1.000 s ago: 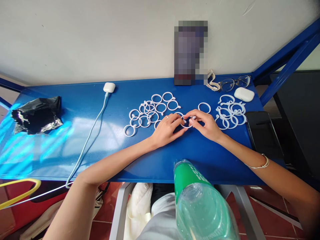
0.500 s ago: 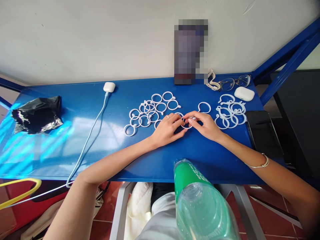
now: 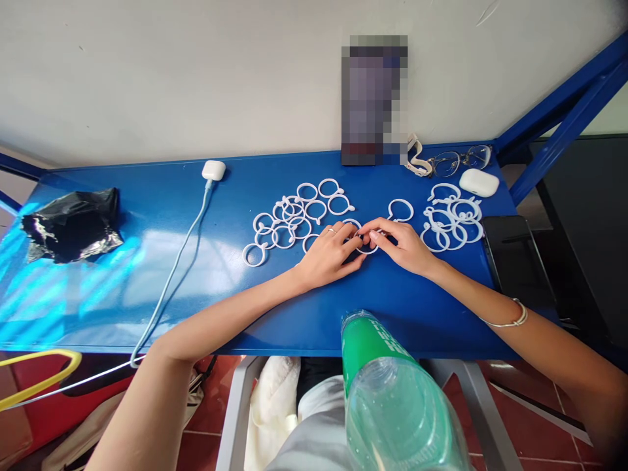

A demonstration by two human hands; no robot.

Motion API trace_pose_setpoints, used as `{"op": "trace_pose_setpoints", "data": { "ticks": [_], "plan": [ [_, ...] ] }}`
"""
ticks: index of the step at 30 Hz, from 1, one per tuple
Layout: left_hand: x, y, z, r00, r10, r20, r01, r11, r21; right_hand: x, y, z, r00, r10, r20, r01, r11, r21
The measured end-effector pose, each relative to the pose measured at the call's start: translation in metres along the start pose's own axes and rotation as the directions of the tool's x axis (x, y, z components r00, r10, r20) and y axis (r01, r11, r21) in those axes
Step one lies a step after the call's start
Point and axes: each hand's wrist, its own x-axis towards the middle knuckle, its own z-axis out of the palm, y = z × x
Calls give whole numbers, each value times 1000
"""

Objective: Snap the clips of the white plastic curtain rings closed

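A white plastic curtain ring (image 3: 367, 251) is pinched between my two hands just above the blue table. My left hand (image 3: 330, 256) has its fingers closed on the ring's left side and covers parts of other rings beneath it. From the right, my right hand (image 3: 406, 246) grips the same ring with thumb and fingertips, hiding its upper part. Left of my hands lies a spread of closed curtain rings (image 3: 315, 212). A single ring (image 3: 402, 210) sits just beyond my right hand. Farther right is a pile of rings (image 3: 444, 229), at least some with gaps.
On the blue table (image 3: 206, 314) a black plastic bag (image 3: 73, 226) and a white earbud case (image 3: 214, 171) on a cable lie left. Glasses (image 3: 446, 164), a second white case (image 3: 479, 183) and a phone (image 3: 517, 255) are right. A green bottle (image 3: 400, 405) stands near my lap.
My right fingertips have shifted slightly on the ring, with the thumb drawn closer to the fingers. Both arms and the other rings have stayed in place.
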Motion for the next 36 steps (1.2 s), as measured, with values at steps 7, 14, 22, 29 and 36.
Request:
{"op": "trace_pose_setpoints", "data": {
  "ticks": [7, 14, 22, 29, 36],
  "plan": [
    [0, 0, 1, 1000, 18, -2, -18, 999, 34, 0, 0, 0, 1000, -16, 15, 17, 996, -87],
    [1, 0, -1, 1000, -6, -31, 5, 999, -34, 0, -1, -1, 1000, -13, -13, 13, 999, 33],
    [2, 2, -7, 998, -60, 6, 60, 989, -136, -1, 4, -1, 997, 69, -33, -63, 985, 159],
    [1, 3, -7, 997, -77, -16, 74, 985, -155, -2, 5, 0, 992, 113, -63, -94, 964, 249],
    [1, 3, -6, 992, -108, -58, 94, 973, -209, -1, 2, 1, 984, 153, -90, -123, 954, 275]
  ]
}}
